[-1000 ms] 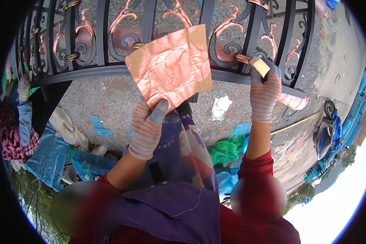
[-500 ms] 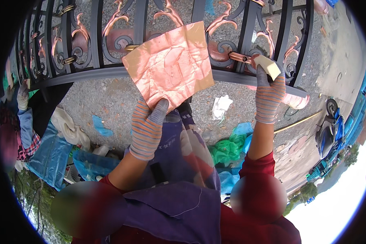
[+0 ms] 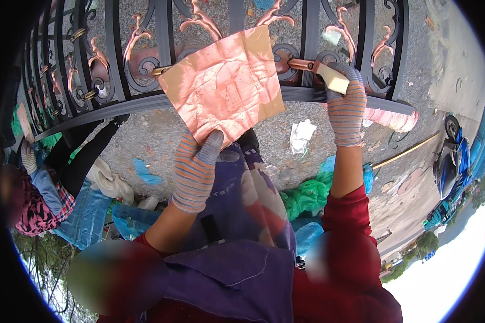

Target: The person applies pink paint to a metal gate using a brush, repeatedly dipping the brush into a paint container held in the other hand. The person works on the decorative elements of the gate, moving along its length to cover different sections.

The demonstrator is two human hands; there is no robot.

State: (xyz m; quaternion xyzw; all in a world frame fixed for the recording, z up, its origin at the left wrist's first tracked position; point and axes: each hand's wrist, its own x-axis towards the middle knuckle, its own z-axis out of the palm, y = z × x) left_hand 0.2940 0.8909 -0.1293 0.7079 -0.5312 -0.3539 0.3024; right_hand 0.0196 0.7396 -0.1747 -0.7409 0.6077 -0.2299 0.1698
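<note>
While the left hand (image 3: 192, 173) pinches the coppery sheet (image 3: 234, 81) mid-frame, the nearer right hand (image 3: 348, 112) clasps a pale sponge (image 3: 335, 79) upper right, seemingly touching the right end of the crosswise copper collar (image 3: 300, 64).

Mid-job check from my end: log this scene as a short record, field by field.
Left hand: gloved, holding a copper-smeared square sheet
Right hand: gloved, holding a cream sponge-like block
Block position: at a copper-coloured collar; contact unclear
Railing: black bars, copper-coloured leaves
Ground: crumpled white scrap, green plastic
Far left: another person's gloved hand
</note>
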